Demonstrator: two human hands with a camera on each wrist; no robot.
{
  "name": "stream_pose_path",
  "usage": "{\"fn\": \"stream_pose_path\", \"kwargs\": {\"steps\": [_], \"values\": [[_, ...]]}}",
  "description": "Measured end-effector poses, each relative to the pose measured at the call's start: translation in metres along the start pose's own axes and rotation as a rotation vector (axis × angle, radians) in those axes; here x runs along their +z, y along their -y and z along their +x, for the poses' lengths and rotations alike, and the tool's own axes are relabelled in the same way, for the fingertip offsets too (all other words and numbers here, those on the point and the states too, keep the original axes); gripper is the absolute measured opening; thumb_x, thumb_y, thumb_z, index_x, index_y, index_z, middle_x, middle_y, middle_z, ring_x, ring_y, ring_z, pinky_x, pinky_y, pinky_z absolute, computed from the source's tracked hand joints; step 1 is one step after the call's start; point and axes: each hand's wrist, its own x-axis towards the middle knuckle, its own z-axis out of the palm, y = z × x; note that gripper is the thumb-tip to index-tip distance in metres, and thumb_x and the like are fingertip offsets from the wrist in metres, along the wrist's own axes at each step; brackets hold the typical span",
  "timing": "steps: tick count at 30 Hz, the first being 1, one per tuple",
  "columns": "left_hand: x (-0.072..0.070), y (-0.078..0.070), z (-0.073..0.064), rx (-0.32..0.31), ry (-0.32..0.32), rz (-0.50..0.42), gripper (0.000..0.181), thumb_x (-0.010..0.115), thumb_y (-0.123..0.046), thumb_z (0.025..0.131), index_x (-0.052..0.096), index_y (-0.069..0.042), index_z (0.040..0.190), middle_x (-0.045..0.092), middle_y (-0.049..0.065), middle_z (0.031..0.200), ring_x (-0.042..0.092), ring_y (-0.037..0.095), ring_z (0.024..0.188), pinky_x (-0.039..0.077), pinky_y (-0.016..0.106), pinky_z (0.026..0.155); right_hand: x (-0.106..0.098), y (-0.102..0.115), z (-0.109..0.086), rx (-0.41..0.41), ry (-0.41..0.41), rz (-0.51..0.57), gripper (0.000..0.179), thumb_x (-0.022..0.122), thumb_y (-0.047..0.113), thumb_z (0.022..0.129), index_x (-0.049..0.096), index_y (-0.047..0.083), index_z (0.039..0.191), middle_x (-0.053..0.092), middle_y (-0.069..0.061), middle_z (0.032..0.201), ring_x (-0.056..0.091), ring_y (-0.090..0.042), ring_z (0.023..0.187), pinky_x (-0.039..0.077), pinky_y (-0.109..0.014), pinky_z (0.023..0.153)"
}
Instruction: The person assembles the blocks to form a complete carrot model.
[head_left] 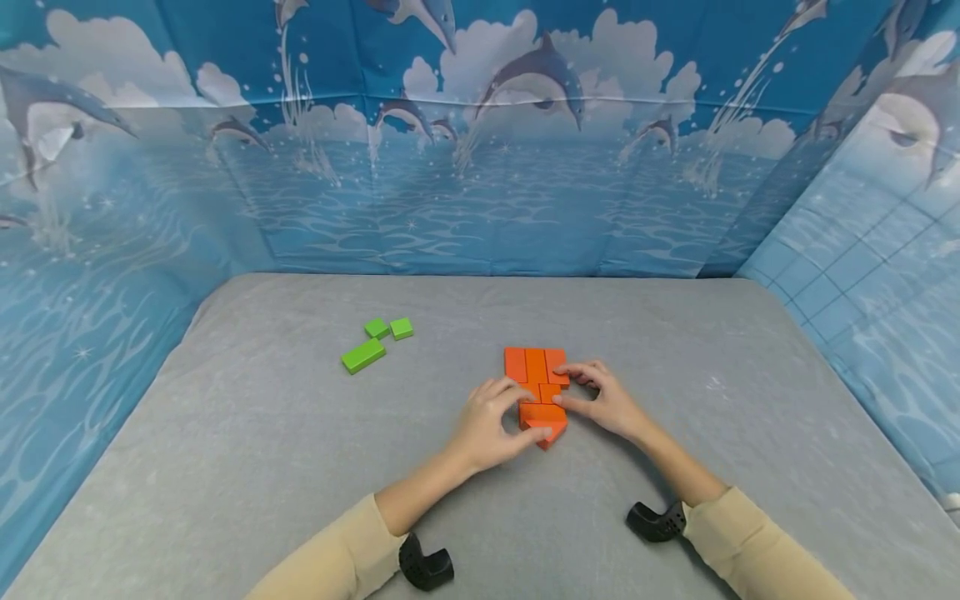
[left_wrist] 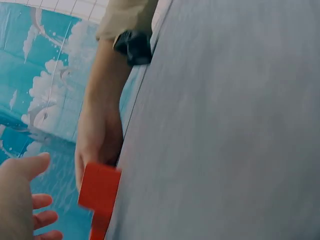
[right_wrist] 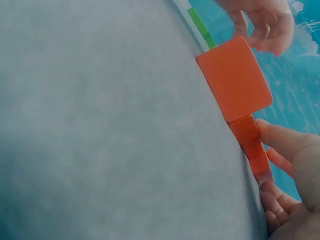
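Several orange blocks lie fitted edge to edge on the table, topped by upright pieces (head_left: 536, 364) at the far end and a pointed piece (head_left: 545, 430) at the near end. My left hand (head_left: 491, 425) hovers at their left side, thumb and fingers spread apart. In the left wrist view, those fingers (left_wrist: 42, 201) stand off from the red-orange block (left_wrist: 100, 186). At the right side is my right hand (head_left: 603, 404), its thumb against a small orange block (head_left: 551, 394) and its fingertips on the far right block. The right wrist view shows that thumb (right_wrist: 280, 137) touching an orange side face.
Three green pieces lie at the back left: a long block (head_left: 363, 356) and two small ones (head_left: 401, 327). The grey cloth-covered table (head_left: 300, 467) meets a blue dolphin-print curtain (head_left: 450, 217) behind and at both sides. Black wrist devices (head_left: 426, 563) sit at the sleeve cuffs.
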Motion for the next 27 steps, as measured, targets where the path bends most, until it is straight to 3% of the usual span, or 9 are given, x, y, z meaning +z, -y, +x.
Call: {"fn": "stream_pose_path", "kwargs": {"steps": [6,10,13,20,27], "values": [[-0.035,0.028,0.008,-0.069,-0.1,-0.02,0.032,0.072,-0.029,0.077,0.066,-0.006,0.098,0.061,0.004,0.096,0.054,0.02,0.092,0.042,0.041,0.083,-0.001,0.008,-0.001,0.028,0.016,0.002,0.042,0.07,0.012,0.08,0.057,0.002,0.118,0.05,-0.018,0.113,0.046,-0.03,0.1,0.037,-0.047,0.087],[-0.066,0.059,0.006,-0.122,-0.208,0.044,0.03,0.075,-0.021,0.074,0.066,-0.005,0.097,0.062,0.008,0.096,0.054,0.025,0.092,0.041,0.044,0.083,-0.005,0.029,-0.004,0.033,0.028,0.023,0.041,0.069,0.005,0.08,0.056,-0.005,0.118,0.049,-0.024,0.113,0.046,-0.037,0.101,0.036,-0.052,0.088],[-0.087,0.084,-0.001,-0.207,-0.253,0.093,0.032,0.076,-0.018,0.073,0.066,-0.003,0.099,0.063,0.011,0.097,0.053,0.029,0.094,0.039,0.046,0.081,-0.007,0.038,-0.005,0.032,0.034,0.025,0.041,0.068,0.003,0.08,0.055,-0.006,0.117,0.048,-0.026,0.114,0.045,-0.039,0.101,0.036,-0.052,0.088],[-0.122,0.129,-0.031,-0.392,-0.273,0.158,0.04,0.077,-0.016,0.072,0.063,0.001,0.106,0.06,0.016,0.101,0.049,0.034,0.097,0.033,0.05,0.086,-0.007,0.037,-0.005,0.041,0.033,0.027,0.041,0.068,0.004,0.08,0.055,-0.006,0.118,0.048,-0.026,0.114,0.045,-0.039,0.102,0.035,-0.052,0.089],[-0.13,0.146,-0.05,-0.5,-0.203,0.22,0.045,0.076,-0.019,0.074,0.06,0.0,0.112,0.058,0.017,0.102,0.046,0.035,0.099,0.034,0.051,0.085,-0.007,0.037,-0.005,0.045,0.032,0.028,0.041,0.068,0.004,0.08,0.055,-0.005,0.118,0.048,-0.026,0.115,0.045,-0.038,0.101,0.035,-0.052,0.089]]}}
